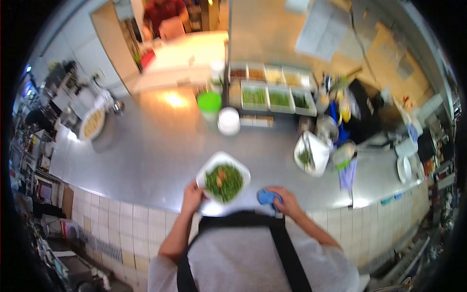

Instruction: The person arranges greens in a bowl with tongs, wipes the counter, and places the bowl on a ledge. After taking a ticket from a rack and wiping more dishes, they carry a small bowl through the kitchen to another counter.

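Note:
A squarish white bowl [244,170] filled with green leafy salad [228,184] is at the front edge of the steel counter, with a few orange-brown pieces on top. My left hand [193,195] grips the bowl's left rim, fingers partly hidden by it. To the right of the bowl, my right hand [288,200] is closed on a blue cloth [267,196] at the counter's edge. The cloth and the bowl are apart.
White trays [273,110] of greens and toppings stand at the back. Beside them are a green-lidded tub [209,102] and a white container [228,121]. A white bowl with tongs [318,155] lies right; an oval dish [92,124] sits left. A person [164,17] is beyond the pass.

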`<state>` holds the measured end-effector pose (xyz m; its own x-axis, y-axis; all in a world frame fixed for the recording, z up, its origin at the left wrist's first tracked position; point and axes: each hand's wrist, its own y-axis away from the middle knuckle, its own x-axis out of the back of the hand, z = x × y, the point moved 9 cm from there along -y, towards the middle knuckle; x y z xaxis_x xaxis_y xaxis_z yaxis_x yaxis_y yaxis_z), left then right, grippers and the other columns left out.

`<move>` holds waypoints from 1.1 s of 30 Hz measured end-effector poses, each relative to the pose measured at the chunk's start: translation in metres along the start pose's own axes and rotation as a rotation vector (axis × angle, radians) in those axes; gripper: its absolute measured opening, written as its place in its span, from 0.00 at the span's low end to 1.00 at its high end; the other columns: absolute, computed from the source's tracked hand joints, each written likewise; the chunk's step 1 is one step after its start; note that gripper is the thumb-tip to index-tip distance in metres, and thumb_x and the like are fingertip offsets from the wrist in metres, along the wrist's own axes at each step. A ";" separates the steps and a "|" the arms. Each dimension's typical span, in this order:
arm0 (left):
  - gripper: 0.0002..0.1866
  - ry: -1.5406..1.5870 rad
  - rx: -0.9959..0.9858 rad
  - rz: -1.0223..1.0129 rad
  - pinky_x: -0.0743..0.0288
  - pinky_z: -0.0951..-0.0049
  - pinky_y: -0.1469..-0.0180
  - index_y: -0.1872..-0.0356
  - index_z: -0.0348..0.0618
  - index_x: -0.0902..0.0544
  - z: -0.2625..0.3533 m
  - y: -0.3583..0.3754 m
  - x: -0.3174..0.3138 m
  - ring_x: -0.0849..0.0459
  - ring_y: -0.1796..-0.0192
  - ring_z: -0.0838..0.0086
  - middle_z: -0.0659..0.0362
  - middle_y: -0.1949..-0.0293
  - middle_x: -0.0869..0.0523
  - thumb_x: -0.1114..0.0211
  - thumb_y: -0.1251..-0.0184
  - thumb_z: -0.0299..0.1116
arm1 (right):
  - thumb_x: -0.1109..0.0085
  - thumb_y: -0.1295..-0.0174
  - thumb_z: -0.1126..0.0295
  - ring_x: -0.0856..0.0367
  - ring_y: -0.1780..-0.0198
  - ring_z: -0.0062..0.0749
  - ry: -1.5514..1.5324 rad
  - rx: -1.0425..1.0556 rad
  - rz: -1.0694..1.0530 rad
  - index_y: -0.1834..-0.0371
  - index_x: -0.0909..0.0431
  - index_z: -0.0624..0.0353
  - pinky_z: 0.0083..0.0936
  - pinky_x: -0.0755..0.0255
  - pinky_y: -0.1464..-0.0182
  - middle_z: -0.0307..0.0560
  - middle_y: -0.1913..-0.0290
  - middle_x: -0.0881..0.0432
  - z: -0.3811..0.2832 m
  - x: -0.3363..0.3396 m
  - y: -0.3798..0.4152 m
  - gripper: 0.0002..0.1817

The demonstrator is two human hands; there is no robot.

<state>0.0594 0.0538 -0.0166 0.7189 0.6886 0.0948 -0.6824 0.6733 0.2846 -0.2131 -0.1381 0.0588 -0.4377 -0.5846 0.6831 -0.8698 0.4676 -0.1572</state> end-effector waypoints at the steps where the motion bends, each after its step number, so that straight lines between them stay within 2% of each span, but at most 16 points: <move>1: 0.13 0.011 -0.012 -0.027 0.17 0.70 0.71 0.51 0.34 0.22 0.018 0.007 -0.008 0.15 0.72 0.69 0.52 0.65 0.15 0.47 0.35 0.24 | 0.54 0.40 0.79 0.20 0.48 0.40 -0.282 -0.154 0.152 0.45 0.25 0.59 0.34 0.28 0.42 0.49 0.48 0.19 0.024 0.007 -0.001 0.20; 2: 0.14 0.155 0.001 -0.072 0.15 0.68 0.70 0.49 0.34 0.22 0.027 0.013 -0.019 0.13 0.70 0.66 0.51 0.64 0.15 0.48 0.35 0.23 | 0.54 0.35 0.74 0.19 0.48 0.36 -0.604 -0.308 0.257 0.45 0.26 0.61 0.35 0.27 0.42 0.48 0.48 0.19 0.067 -0.009 -0.007 0.16; 4: 0.18 0.224 0.086 -0.181 0.15 0.69 0.69 0.44 0.36 0.25 0.033 0.020 -0.043 0.13 0.70 0.65 0.50 0.63 0.15 0.48 0.37 0.23 | 0.54 0.32 0.69 0.19 0.48 0.37 -1.267 -0.322 0.314 0.43 0.27 0.62 0.35 0.27 0.42 0.49 0.46 0.20 0.059 -0.024 -0.037 0.17; 6: 0.18 0.225 0.102 -0.269 0.15 0.69 0.68 0.45 0.36 0.24 0.050 0.029 -0.070 0.14 0.70 0.66 0.52 0.63 0.15 0.46 0.37 0.24 | 0.50 0.32 0.59 0.23 0.44 0.36 -1.749 -0.481 0.139 0.36 0.33 0.57 0.35 0.33 0.37 0.46 0.43 0.22 0.046 -0.057 -0.064 0.24; 7: 0.18 0.222 0.127 -0.315 0.15 0.69 0.68 0.46 0.36 0.24 0.052 0.032 -0.083 0.14 0.70 0.67 0.52 0.64 0.15 0.46 0.38 0.24 | 0.50 0.32 0.59 0.23 0.44 0.36 -1.925 -0.540 0.059 0.36 0.33 0.57 0.36 0.33 0.36 0.46 0.43 0.22 0.036 -0.070 -0.070 0.24; 9: 0.18 0.292 0.131 -0.307 0.15 0.70 0.68 0.45 0.36 0.25 0.060 0.034 -0.096 0.14 0.69 0.67 0.53 0.63 0.16 0.46 0.38 0.24 | 0.50 0.32 0.58 0.24 0.43 0.37 -2.057 -0.510 -0.108 0.36 0.33 0.57 0.38 0.34 0.36 0.47 0.43 0.22 0.018 -0.092 -0.077 0.23; 10: 0.18 0.329 0.133 -0.304 0.15 0.70 0.68 0.45 0.36 0.25 0.063 0.035 -0.100 0.14 0.69 0.67 0.53 0.63 0.16 0.46 0.38 0.23 | 0.51 0.31 0.58 0.24 0.42 0.38 -2.076 -0.473 -0.194 0.37 0.32 0.57 0.39 0.35 0.35 0.47 0.42 0.22 0.010 -0.107 -0.078 0.23; 13: 0.19 0.391 0.000 -0.128 0.15 0.72 0.68 0.44 0.36 0.26 0.081 0.036 -0.087 0.14 0.67 0.68 0.53 0.60 0.16 0.46 0.37 0.22 | 0.51 0.31 0.57 0.25 0.41 0.39 -2.071 -0.295 -0.399 0.37 0.32 0.57 0.41 0.36 0.34 0.48 0.42 0.23 -0.014 -0.141 -0.066 0.23; 15: 0.19 0.390 -0.078 -0.003 0.15 0.73 0.69 0.43 0.36 0.26 0.080 0.032 -0.064 0.14 0.66 0.68 0.53 0.60 0.17 0.48 0.37 0.22 | 0.52 0.31 0.57 0.25 0.40 0.40 -2.047 -0.459 -0.421 0.37 0.31 0.57 0.43 0.37 0.33 0.48 0.42 0.23 -0.027 -0.153 -0.061 0.23; 16: 0.19 0.388 -0.115 0.055 0.15 0.73 0.69 0.43 0.36 0.27 0.079 0.032 -0.051 0.14 0.66 0.68 0.52 0.59 0.17 0.48 0.37 0.21 | 0.55 0.30 0.57 0.28 0.38 0.42 -2.072 -0.696 -0.386 0.39 0.30 0.60 0.47 0.41 0.31 0.51 0.40 0.24 -0.047 -0.143 -0.056 0.23; 19: 0.19 0.326 -0.130 0.095 0.15 0.73 0.69 0.43 0.36 0.27 0.071 0.035 -0.017 0.14 0.66 0.69 0.51 0.59 0.17 0.50 0.36 0.20 | 0.57 0.30 0.58 0.27 0.38 0.43 -1.859 -0.620 -0.235 0.41 0.28 0.62 0.46 0.40 0.31 0.53 0.40 0.25 -0.038 -0.103 -0.049 0.22; 20: 0.20 0.296 -0.074 0.098 0.15 0.73 0.69 0.42 0.36 0.27 0.072 0.041 -0.010 0.14 0.66 0.68 0.50 0.59 0.17 0.50 0.36 0.20 | 0.58 0.30 0.58 0.27 0.38 0.43 -1.825 -0.570 -0.187 0.41 0.28 0.63 0.46 0.39 0.31 0.54 0.40 0.25 -0.035 -0.094 -0.055 0.22; 22: 0.20 0.284 -0.009 -0.041 0.15 0.73 0.69 0.43 0.36 0.27 0.068 0.043 -0.007 0.13 0.67 0.68 0.50 0.60 0.16 0.49 0.36 0.20 | 0.59 0.29 0.58 0.26 0.39 0.42 -1.754 -0.476 -0.092 0.42 0.27 0.64 0.46 0.37 0.32 0.55 0.40 0.25 -0.030 -0.080 -0.068 0.23; 24: 0.19 0.286 0.048 -0.172 0.15 0.72 0.69 0.43 0.37 0.26 0.060 0.047 -0.005 0.13 0.69 0.68 0.51 0.62 0.15 0.47 0.37 0.21 | 0.60 0.29 0.59 0.25 0.40 0.42 -1.966 -0.296 -0.319 0.42 0.27 0.64 0.45 0.35 0.34 0.56 0.42 0.24 -0.070 -0.084 -0.094 0.22; 27: 0.19 0.355 0.107 -0.288 0.15 0.72 0.68 0.44 0.38 0.25 0.055 0.050 0.002 0.13 0.69 0.69 0.52 0.62 0.15 0.45 0.37 0.23 | 0.60 0.28 0.59 0.24 0.41 0.40 -1.316 -0.441 -0.131 0.42 0.27 0.63 0.44 0.33 0.35 0.54 0.43 0.22 -0.097 -0.097 -0.094 0.22; 33: 0.16 0.308 -0.037 -0.087 0.15 0.70 0.68 0.48 0.38 0.23 0.066 0.023 0.117 0.14 0.69 0.69 0.54 0.62 0.15 0.47 0.37 0.24 | 0.59 0.29 0.58 0.24 0.41 0.38 -1.798 -0.676 -0.228 0.42 0.27 0.60 0.44 0.35 0.34 0.52 0.43 0.22 -0.146 -0.204 -0.110 0.21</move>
<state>0.1370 0.1317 0.0644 0.7048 0.6732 -0.2237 -0.6284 0.7388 0.2435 0.0048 0.0262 0.0410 -0.4140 -0.3478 -0.8412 -0.9101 0.1774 0.3745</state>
